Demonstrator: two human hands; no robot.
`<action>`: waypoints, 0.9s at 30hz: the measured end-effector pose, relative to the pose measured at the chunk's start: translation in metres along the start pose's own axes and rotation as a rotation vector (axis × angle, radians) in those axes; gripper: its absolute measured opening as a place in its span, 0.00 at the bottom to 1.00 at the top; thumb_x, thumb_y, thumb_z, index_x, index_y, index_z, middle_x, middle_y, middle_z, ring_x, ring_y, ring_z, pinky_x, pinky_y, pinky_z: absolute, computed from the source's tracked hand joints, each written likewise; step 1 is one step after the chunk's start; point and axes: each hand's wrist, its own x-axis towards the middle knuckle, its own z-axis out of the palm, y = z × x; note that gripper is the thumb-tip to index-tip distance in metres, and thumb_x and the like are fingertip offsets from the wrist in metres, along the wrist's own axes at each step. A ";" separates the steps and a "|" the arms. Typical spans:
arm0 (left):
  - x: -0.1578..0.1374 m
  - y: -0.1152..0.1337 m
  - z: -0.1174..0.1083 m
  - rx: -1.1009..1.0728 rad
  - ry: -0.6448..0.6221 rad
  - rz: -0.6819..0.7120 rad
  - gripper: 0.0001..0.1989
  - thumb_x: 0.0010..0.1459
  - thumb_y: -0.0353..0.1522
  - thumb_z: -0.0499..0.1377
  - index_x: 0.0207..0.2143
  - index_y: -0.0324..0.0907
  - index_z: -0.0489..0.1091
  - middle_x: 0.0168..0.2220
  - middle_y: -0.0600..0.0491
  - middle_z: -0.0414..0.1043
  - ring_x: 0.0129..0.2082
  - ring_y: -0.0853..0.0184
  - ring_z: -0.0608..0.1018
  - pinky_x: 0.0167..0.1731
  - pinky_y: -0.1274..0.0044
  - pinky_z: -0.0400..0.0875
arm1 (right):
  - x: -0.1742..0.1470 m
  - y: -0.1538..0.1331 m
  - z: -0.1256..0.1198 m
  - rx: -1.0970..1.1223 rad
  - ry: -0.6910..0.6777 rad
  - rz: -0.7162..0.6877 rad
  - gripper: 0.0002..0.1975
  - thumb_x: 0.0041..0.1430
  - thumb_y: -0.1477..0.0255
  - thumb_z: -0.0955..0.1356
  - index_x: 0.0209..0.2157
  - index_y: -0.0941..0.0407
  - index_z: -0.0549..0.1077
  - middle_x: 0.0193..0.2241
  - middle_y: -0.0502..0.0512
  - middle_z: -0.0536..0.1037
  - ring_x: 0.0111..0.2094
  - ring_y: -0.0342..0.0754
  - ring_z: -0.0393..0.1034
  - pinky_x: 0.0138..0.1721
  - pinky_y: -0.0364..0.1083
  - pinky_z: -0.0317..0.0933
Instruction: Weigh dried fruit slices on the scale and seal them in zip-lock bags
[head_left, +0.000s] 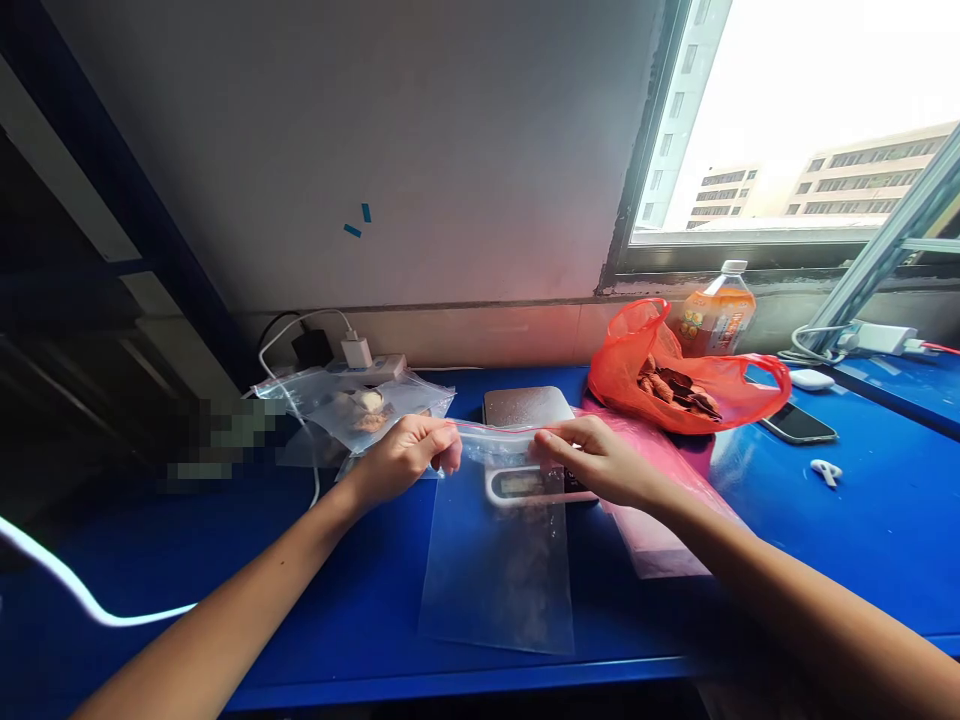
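Observation:
A clear zip-lock bag [499, 580] with a red line along its top hangs between my two hands over the front of the table. My left hand [409, 455] pinches the bag's top left corner, and my right hand [592, 458] pinches the top right. No contents show inside the bag. Behind it stands a kitchen scale [529, 405] with a metal plate; its display shows blurred through the plastic. To the left lie filled clear bags [352, 405] with pale and brown pieces in them. An open red plastic bag [622, 370] of dark reddish-brown dried pieces [671, 390] sits at the right.
A pink plastic sheet or bag [660, 530] lies under my right forearm on the blue table [885, 560]. Farther right are a phone [799, 422], a white earbud [826, 472] and its case [812, 380]. An orange drink bottle [724, 312] stands by the window. White cable [97, 610] runs at left.

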 end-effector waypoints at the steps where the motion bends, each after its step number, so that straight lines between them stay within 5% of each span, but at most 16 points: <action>1: -0.001 0.001 0.001 0.022 -0.001 0.008 0.22 0.61 0.35 0.45 0.18 0.39 0.67 0.19 0.53 0.67 0.21 0.71 0.66 0.24 0.78 0.60 | 0.000 -0.001 -0.001 -0.032 0.032 -0.016 0.20 0.64 0.55 0.60 0.34 0.55 0.74 0.31 0.54 0.77 0.32 0.48 0.70 0.33 0.45 0.61; 5: -0.005 0.008 0.009 0.133 -0.045 0.080 0.19 0.59 0.33 0.48 0.17 0.39 0.63 0.17 0.55 0.64 0.19 0.72 0.64 0.24 0.78 0.57 | -0.004 -0.009 -0.003 -0.208 0.099 -0.091 0.17 0.62 0.60 0.64 0.45 0.56 0.72 0.36 0.56 0.78 0.36 0.49 0.71 0.35 0.46 0.63; 9: -0.010 0.015 0.025 0.488 -0.094 0.285 0.17 0.62 0.31 0.47 0.21 0.39 0.64 0.20 0.54 0.66 0.21 0.70 0.65 0.25 0.76 0.55 | -0.013 -0.022 0.008 -0.501 0.089 -0.197 0.12 0.59 0.71 0.66 0.45 0.57 0.69 0.37 0.58 0.78 0.40 0.52 0.72 0.41 0.50 0.63; 13: -0.013 0.018 0.041 0.573 -0.156 0.390 0.16 0.67 0.31 0.44 0.29 0.39 0.67 0.26 0.51 0.71 0.25 0.67 0.72 0.27 0.75 0.61 | -0.022 -0.028 0.027 -0.313 -0.015 -0.254 0.12 0.56 0.80 0.65 0.42 0.55 0.65 0.39 0.56 0.77 0.39 0.48 0.71 0.39 0.46 0.64; 19: -0.015 0.021 0.043 0.461 -0.286 0.326 0.16 0.68 0.31 0.43 0.32 0.39 0.67 0.28 0.52 0.72 0.26 0.68 0.72 0.28 0.78 0.64 | -0.022 -0.016 0.038 -0.221 -0.082 -0.191 0.16 0.52 0.84 0.64 0.41 0.54 0.63 0.39 0.53 0.74 0.38 0.47 0.69 0.37 0.46 0.63; 27: -0.014 0.019 0.042 0.480 -0.199 0.476 0.15 0.64 0.29 0.46 0.24 0.40 0.63 0.22 0.53 0.68 0.21 0.69 0.69 0.24 0.75 0.58 | -0.021 -0.021 0.041 -0.109 -0.074 -0.139 0.16 0.51 0.84 0.63 0.39 0.54 0.60 0.36 0.52 0.72 0.35 0.45 0.68 0.35 0.44 0.62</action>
